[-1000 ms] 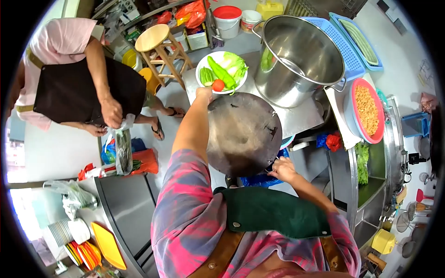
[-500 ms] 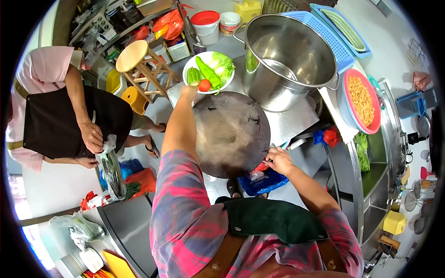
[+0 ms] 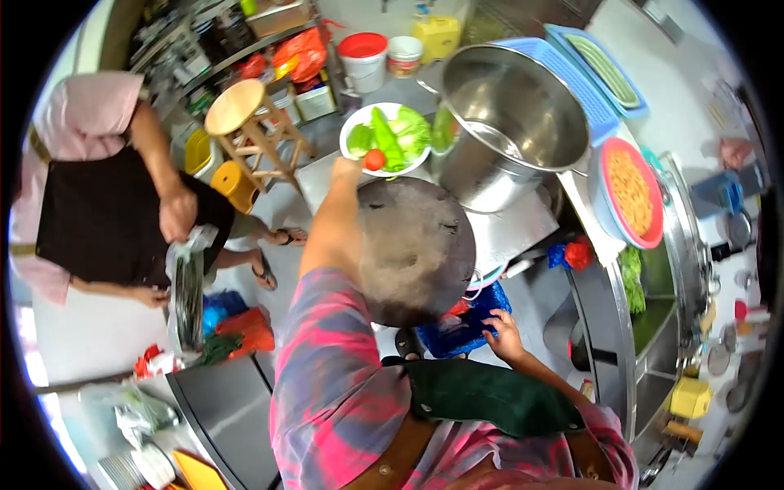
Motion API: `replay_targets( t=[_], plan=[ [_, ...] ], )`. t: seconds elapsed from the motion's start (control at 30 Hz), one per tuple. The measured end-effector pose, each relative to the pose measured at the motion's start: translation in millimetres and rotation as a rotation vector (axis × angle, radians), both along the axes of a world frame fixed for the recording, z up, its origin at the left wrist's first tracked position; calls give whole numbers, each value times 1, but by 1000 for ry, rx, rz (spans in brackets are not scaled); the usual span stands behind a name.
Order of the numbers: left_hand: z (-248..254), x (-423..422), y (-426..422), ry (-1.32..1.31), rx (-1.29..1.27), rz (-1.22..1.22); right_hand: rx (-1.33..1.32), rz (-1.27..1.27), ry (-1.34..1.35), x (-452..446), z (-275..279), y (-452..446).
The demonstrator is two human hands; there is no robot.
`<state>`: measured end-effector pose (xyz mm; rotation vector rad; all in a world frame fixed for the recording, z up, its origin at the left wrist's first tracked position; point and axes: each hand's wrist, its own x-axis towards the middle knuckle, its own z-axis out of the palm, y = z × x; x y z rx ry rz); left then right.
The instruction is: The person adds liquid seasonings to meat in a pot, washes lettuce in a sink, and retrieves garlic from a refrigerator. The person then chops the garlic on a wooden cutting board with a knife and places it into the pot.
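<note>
A white bowl (image 3: 349, 140) holds green vegetables (image 3: 387, 139) and a red tomato (image 3: 374, 159) at the back edge of a round, worn chopping board (image 3: 412, 245). At the bowl's near left rim is my left hand (image 3: 347, 169), its fingers closed on the rim and partly hidden. My right hand (image 3: 503, 333) is off the board's right side, over the edge of a blue-lined bin (image 3: 461, 336). Its fingers are apart and nothing shows in them. A large steel pot (image 3: 490, 175) stands right of the bowl on the metal table (image 3: 523, 233).
A person (image 3: 98, 212) at the left holds a plastic bag of greens (image 3: 187, 298). Behind are a wooden stool (image 3: 235, 106) and a red-lidded bucket (image 3: 363, 69). A tub of orange-brown food (image 3: 630, 194) sits at the right by the sink (image 3: 653, 318).
My right hand has come away from the board's lower right edge and moved down, fingers opening. The view has shifted. My left hand stays at the bowl. The other person's bag has swung slightly.
</note>
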<state>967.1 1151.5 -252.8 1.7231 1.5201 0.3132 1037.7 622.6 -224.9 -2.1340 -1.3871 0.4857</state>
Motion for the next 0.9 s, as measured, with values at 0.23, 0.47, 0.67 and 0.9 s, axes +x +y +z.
replay_targets(
  t=[0.23, 0.47, 0.67, 0.9],
  plan=[
    [30, -2, -23, 64, -107, 95, -5, -24, 37, 7, -10, -12],
    [66, -14, -53, 59, -103, 197, -15, -90, 53, 8, -11, -29],
    [27, -15, -55, -132, 175, 399, -23, -106, 101, 5, -16, -46],
    [69, -48, -166, -1190, -787, 491, 27, -224, 279, 2, -21, -75]
  ],
)
